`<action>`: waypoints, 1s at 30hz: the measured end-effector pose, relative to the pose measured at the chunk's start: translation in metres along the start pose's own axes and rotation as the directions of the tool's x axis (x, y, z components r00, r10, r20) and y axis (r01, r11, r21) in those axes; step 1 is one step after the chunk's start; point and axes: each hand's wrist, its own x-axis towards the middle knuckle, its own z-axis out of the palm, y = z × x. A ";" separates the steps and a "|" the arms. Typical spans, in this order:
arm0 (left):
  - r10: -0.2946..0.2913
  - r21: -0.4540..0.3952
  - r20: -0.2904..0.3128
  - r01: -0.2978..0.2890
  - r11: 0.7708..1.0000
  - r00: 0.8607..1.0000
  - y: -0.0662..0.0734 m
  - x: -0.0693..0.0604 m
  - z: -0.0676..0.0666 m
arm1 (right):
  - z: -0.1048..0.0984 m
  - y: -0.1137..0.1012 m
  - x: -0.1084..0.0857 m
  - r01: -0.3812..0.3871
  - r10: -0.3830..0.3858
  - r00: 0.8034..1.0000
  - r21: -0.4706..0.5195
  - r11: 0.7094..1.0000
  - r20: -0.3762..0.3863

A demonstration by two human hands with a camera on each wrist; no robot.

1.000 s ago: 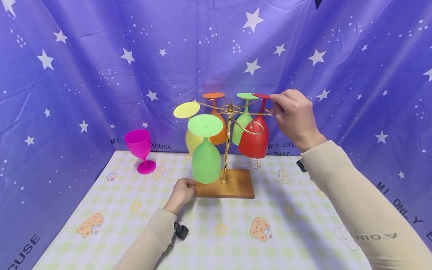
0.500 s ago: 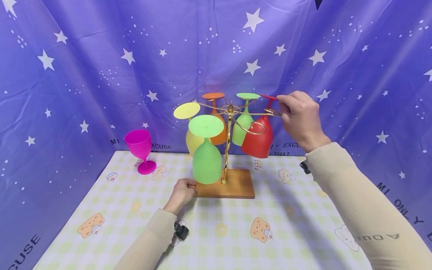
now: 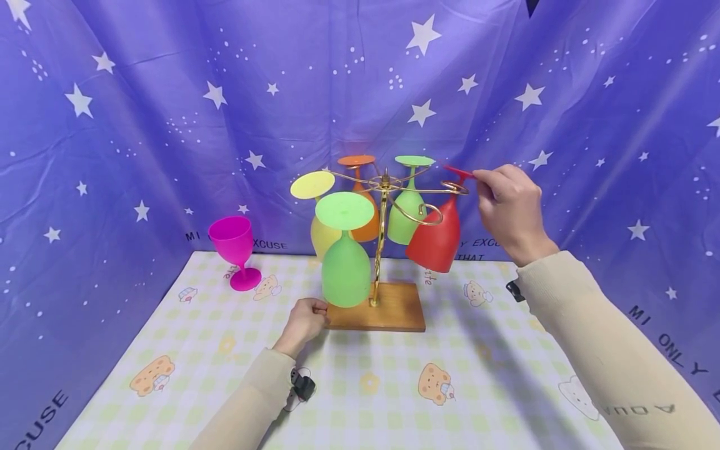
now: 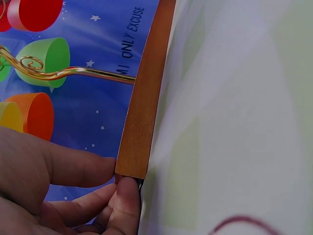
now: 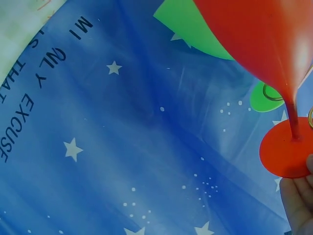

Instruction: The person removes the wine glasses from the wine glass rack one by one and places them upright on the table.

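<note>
A red plastic goblet (image 3: pixel 435 240) hangs upside down and tilted by a hooked arm of the gold wire rack (image 3: pixel 380 244). My right hand (image 3: pixel 510 212) pinches the edge of its foot (image 5: pixel 283 154) between thumb and fingers. Whether the stem touches the wire loop I cannot tell. At the rack's lower left, my left hand (image 3: pixel 302 325) grips the end of the wooden base (image 3: pixel 399 306); in the left wrist view the thumb (image 4: pixel 83 166) lies on one side of the board and fingers on another. The nearest green goblet (image 3: pixel 345 272) hangs inverted above that hand.
Also hanging upside down are a yellow goblet (image 3: pixel 312 184), an orange goblet (image 3: pixel 357 160) and another green goblet (image 3: pixel 406 215). A magenta goblet (image 3: pixel 232 240) stands upright on the checked tablecloth (image 3: pixel 225 387) at left. A starry blue curtain (image 3: pixel 315 94) encloses the table behind.
My right hand has moved right and slightly down with the red goblet's foot. The goblet tilts more, its foot now to the right of the wire loop. My left hand stays on the base.
</note>
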 end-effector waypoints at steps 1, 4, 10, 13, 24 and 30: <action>0.000 -0.001 0.000 0.000 1.000 1.000 0.000 0.000 0.000 | -0.001 0.001 -0.002 -0.001 0.001 1.000 -0.005 1.000 0.006; 0.002 -0.004 -0.001 -0.002 1.000 1.000 0.001 0.000 0.000 | -0.003 0.002 -0.007 -0.016 0.017 1.000 -0.009 1.000 0.012; -0.002 -0.002 -0.003 0.002 1.000 1.000 0.001 -0.001 0.000 | -0.004 0.004 -0.018 -0.071 0.071 0.997 0.005 0.997 -0.010; -0.001 0.003 -0.004 0.001 1.000 1.000 0.000 -0.001 0.000 | -0.005 0.005 -0.024 -0.095 0.095 0.995 0.004 0.996 -0.018; 0.004 -0.012 0.004 -0.004 1.000 1.000 -0.001 0.000 0.000 | -0.004 0.003 -0.044 -0.148 0.148 0.989 0.015 0.989 0.000; 0.019 -0.003 0.006 -0.019 1.000 1.000 -0.003 0.001 -0.001 | -0.003 0.005 -0.055 -0.164 0.164 0.986 0.027 0.986 -0.015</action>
